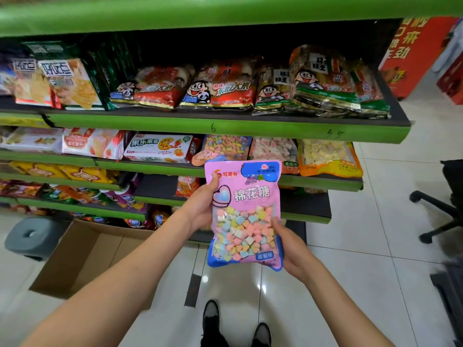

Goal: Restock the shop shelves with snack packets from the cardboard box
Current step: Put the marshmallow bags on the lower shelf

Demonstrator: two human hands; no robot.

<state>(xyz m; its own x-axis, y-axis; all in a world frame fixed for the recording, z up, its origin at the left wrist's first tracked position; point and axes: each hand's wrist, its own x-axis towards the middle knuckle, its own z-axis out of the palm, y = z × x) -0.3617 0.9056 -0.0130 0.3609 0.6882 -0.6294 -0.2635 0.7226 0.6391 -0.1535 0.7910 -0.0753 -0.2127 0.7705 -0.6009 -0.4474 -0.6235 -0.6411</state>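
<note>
A pink and blue marshmallow packet (244, 216) full of pastel hearts is held upright in front of the green shelves. My left hand (201, 204) grips its upper left edge, thumb on the front. My right hand (290, 249) holds its lower right corner. Just above the packet, similar marshmallow packets (274, 150) lie on the second shelf (320, 182). An open cardboard box (92, 256) stands on the floor at the lower left, its inside looking bare where visible.
The top shelf (225, 127) carries rice cracker bags (220, 86) and biscuit packs. Lower shelves hold more snacks. A grey stool (32, 236) is left of the box, an office chair base (441, 216) at the right. My shoes (235, 324) stand on white tiles.
</note>
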